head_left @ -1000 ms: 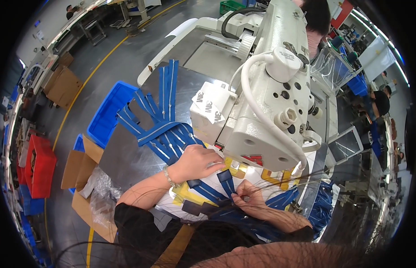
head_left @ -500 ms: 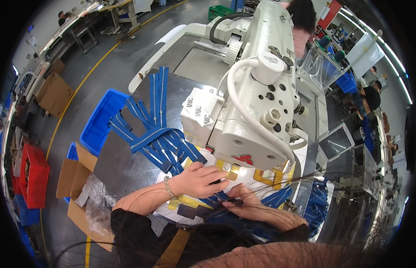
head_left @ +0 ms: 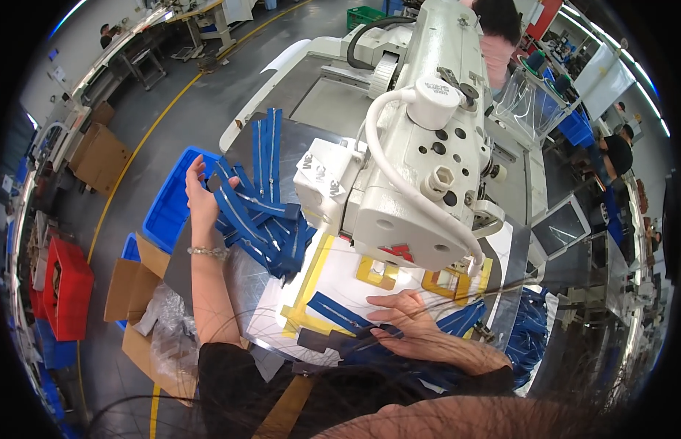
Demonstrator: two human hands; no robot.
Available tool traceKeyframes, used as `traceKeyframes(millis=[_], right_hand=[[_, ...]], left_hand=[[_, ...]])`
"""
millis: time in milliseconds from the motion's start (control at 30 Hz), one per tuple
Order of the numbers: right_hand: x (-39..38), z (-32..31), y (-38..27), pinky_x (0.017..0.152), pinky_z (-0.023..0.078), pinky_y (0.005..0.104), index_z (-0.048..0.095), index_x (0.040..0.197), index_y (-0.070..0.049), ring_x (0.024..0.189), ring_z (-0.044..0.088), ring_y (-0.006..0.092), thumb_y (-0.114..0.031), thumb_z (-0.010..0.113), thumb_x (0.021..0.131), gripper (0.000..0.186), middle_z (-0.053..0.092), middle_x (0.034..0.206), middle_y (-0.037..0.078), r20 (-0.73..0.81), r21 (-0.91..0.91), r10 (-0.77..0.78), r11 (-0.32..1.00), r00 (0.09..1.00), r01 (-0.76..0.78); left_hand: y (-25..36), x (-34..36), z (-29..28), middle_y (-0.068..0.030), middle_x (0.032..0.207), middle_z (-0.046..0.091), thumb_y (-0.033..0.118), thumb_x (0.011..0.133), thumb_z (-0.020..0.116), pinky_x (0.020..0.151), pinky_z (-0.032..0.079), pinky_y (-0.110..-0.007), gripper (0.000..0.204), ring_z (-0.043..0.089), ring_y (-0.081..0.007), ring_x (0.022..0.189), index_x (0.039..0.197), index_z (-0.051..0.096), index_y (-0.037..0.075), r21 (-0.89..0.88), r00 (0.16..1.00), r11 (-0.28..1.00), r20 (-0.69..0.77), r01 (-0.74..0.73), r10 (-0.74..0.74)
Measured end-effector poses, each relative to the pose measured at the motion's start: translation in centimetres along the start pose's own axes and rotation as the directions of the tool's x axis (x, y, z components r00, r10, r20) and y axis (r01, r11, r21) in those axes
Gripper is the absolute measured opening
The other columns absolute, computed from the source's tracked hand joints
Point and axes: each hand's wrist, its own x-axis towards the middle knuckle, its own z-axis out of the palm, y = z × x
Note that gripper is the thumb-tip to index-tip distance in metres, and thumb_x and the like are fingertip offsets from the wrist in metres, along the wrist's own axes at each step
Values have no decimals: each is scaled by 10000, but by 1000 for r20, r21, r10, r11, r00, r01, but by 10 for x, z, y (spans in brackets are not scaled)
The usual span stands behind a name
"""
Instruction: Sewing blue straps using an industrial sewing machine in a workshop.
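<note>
A blue zipper (head_left: 339,311) lies slantwise on the white work plate, its right end running in between the thumb and fingers of my right hand (head_left: 408,322). Farther left, my left hand (head_left: 203,196) is raised at the edge of a heap of blue zippers (head_left: 271,227), fingers apart. Its thumb side meets the heap; I see no zipper held in it. The zippers in the heap cross each other, with metal teeth down their middles. Above the plate stands the white head of a sewing machine (head_left: 410,212), its yellow-edged clamp frame (head_left: 377,274) below.
A blue bin (head_left: 168,212) sits beyond my left forearm, with an open cardboard box (head_left: 132,293) holding clear plastic nearer. More blue zippers (head_left: 527,336) hang at the right, by a tilted screen (head_left: 560,227). A red crate (head_left: 68,289) stands on the floor.
My left hand has moved from beside my right hand over to the left side of the zipper heap. The heap's front zippers have shifted. My right hand stays near the plate's front.
</note>
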Motion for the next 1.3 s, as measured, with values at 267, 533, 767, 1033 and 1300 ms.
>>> traceKeyframes(millis=[267,533,767,1033,1300], right_hand=[[-2,12,7,716,370,311,559,981,-102,820,530,197,-221,697,708,328,532,947,51,167,-191,99,979,981,-67],[-4,18,10,705,360,309,532,938,-106,798,518,200,-271,685,720,313,493,875,51,302,-242,149,967,942,-76],[-5,11,12,702,377,311,535,947,-113,803,545,199,-240,689,717,304,510,879,49,338,-197,134,978,932,-69],[-4,10,15,710,418,346,513,966,-104,803,565,242,-189,679,733,298,525,892,62,454,-51,111,994,884,-99],[-1,13,23,674,440,379,496,872,-75,778,561,287,-122,646,741,205,545,835,85,467,87,205,957,860,-275]], left_hand=[[19,-15,-6,-149,1366,297,-70,604,503,1014,162,-488,861,270,-355,1250,1400,226,106,381,951,918,-232,-105,205],[-25,5,-17,-159,1384,272,-98,581,521,1005,182,-506,964,267,-347,1274,1430,146,161,293,982,942,-137,163,-128],[-18,-7,-24,-157,1426,242,-120,607,536,1017,209,-514,970,285,-338,1283,1432,156,221,564,1000,826,-6,-21,29],[49,-26,-21,-75,1353,410,-102,687,540,998,248,-417,756,392,-227,1234,1344,390,240,812,932,536,26,-230,360],[88,-56,1,0,1015,633,-3,682,586,831,303,-304,304,578,-151,919,935,680,137,335,619,586,-11,-738,786]])
